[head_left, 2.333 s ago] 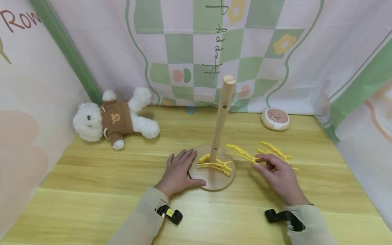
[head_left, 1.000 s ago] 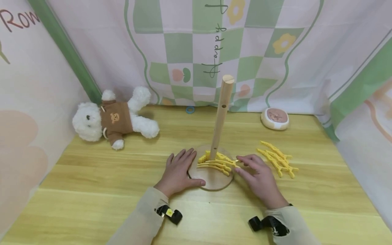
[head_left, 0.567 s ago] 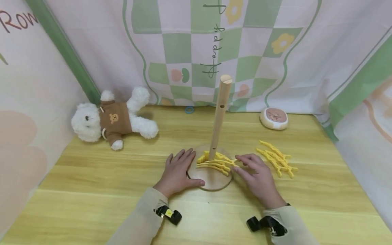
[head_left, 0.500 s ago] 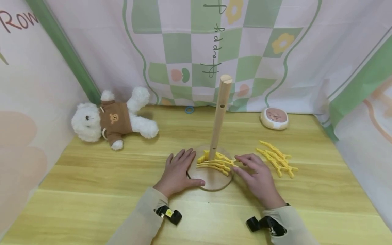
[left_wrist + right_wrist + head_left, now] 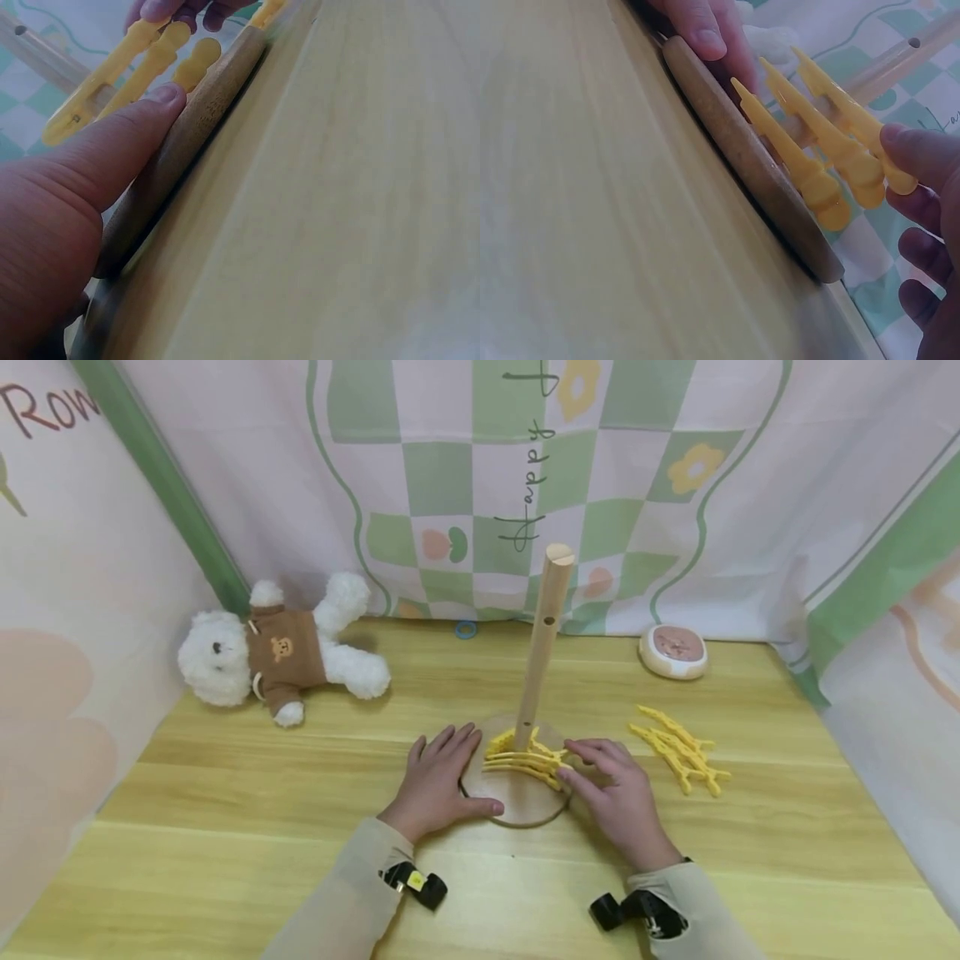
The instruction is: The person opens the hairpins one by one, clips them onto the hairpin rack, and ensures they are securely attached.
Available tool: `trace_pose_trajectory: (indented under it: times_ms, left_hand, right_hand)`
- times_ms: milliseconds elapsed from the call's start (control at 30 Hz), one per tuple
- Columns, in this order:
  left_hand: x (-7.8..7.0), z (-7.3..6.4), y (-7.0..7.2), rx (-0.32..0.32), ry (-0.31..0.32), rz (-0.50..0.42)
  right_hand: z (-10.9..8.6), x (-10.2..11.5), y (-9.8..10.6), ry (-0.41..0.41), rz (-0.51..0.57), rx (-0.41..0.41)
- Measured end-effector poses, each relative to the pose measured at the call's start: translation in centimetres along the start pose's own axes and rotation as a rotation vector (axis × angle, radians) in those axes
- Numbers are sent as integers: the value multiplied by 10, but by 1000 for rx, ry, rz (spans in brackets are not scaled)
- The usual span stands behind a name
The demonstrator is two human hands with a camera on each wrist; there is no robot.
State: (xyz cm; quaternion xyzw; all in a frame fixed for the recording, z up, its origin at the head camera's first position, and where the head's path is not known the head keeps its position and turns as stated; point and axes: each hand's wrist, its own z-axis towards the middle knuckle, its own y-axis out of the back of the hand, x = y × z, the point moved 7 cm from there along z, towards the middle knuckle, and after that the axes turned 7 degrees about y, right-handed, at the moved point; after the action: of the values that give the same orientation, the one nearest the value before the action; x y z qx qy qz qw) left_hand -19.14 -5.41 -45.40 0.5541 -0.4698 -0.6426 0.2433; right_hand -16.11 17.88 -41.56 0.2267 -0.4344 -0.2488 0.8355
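A wooden post (image 5: 537, 660) stands upright on a round wooden base (image 5: 517, 807). Yellow plastic pieces with forked, knobbed ends (image 5: 517, 768) are stacked in layers round its foot. My right hand (image 5: 618, 802) pinches the end of the uppermost yellow piece (image 5: 844, 109) between thumb and fingers. In the right wrist view, that piece sits just above two others like it, beside the post. With fingers spread, my left hand (image 5: 438, 785) rests on the base's left side. Its thumb (image 5: 142, 127) lies along the rim, close to the knobbed ends in the left wrist view.
Several more yellow pieces (image 5: 678, 752) lie on the table to the right. A white plush toy in a brown shirt (image 5: 285, 647) lies at the back left. Behind the post are a small blue ring (image 5: 466, 629) and a white-and-pink rounded device (image 5: 675, 652).
From the pile at right, my right hand has brought a yellow piece leftward to the post and lowered it onto the stack, shifting slightly further left lately. My left hand stays on the base.
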Motion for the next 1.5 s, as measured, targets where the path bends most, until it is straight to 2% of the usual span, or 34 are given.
trace_pose_trajectory:
  times_ms: [267,733,1033,1333,1500]
  left_hand:
    - [2,1,-1,-1,5,3]
    - [3,0,1,-4,7,12]
    - [2,0,1,5,13,10]
    - [3,2,-3,2,6,9]
    - [4,2,-3,3,5,9]
  right_hand:
    - [-1,-2,-2,-9,40,-4]
    - [3,7,-5,23,32,-29]
    - [0,1,-8,-16,67,-16]
    - [-6,-12,7,-81,67,-29]
    - [-9,-20,22,-85,31,-80]
